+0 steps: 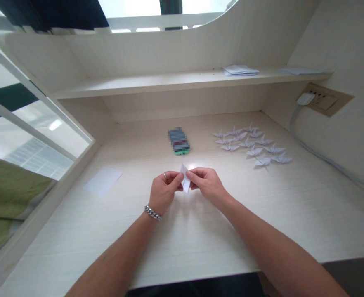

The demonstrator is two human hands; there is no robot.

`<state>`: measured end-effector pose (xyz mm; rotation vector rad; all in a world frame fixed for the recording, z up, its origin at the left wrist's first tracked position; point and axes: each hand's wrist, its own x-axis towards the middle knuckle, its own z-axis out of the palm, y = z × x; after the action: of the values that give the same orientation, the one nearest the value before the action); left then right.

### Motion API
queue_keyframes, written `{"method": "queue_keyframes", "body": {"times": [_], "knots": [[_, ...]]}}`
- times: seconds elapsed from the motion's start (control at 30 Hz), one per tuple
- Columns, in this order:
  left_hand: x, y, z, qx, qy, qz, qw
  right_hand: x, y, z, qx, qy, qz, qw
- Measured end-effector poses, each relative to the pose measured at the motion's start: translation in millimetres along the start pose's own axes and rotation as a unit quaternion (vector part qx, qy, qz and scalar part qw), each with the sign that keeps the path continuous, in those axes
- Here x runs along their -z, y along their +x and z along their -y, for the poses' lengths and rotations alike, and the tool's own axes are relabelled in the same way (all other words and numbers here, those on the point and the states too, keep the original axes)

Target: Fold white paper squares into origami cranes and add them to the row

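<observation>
Both my hands meet over the middle of the pale wooden desk [200,231]. My left hand [164,190], with a ring and a chain bracelet, pinches the left side of a small folded white paper [185,178]. My right hand [207,184] pinches its right side. The paper stands up between my fingertips, just above the desk. Several finished white paper cranes [251,145] lie in rows at the back right of the desk.
A flat white sheet of paper [102,180] lies to the left. A phone [178,141] lies behind my hands. Folded papers [240,70] rest on the shelf above. A wall socket [323,99] with a plug and grey cable is at the right.
</observation>
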<state>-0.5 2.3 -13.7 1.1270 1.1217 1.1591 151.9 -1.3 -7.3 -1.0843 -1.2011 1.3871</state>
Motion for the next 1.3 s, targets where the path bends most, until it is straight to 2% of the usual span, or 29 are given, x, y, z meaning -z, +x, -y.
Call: {"method": "queue_keyframes", "body": {"times": [0.5,0.73,0.87,1.03,1.3], "knots": [[1.0,-0.9,0.3,0.011,-0.020,0.021,1.000,-0.1,0.4,-2.4,0.015,-0.028,-0.007,0.999],[2.6,1.5,4.1,0.043,-0.016,0.022,0.999,-1.9,-0.4,-4.0,0.027,-0.059,-0.004,0.998],[2.6,0.2,-1.3,0.028,0.014,0.024,0.999,0.3,-1.3,-2.2,0.035,-0.084,0.002,0.996],[1.6,-3.4,-8.2,0.013,0.077,0.041,0.996,7.5,-0.3,0.5,0.090,-0.137,-0.018,0.986],[0.0,-5.3,-12.4,-0.003,0.124,0.059,0.991,10.2,1.0,3.0,0.089,-0.126,0.006,0.988]]}}
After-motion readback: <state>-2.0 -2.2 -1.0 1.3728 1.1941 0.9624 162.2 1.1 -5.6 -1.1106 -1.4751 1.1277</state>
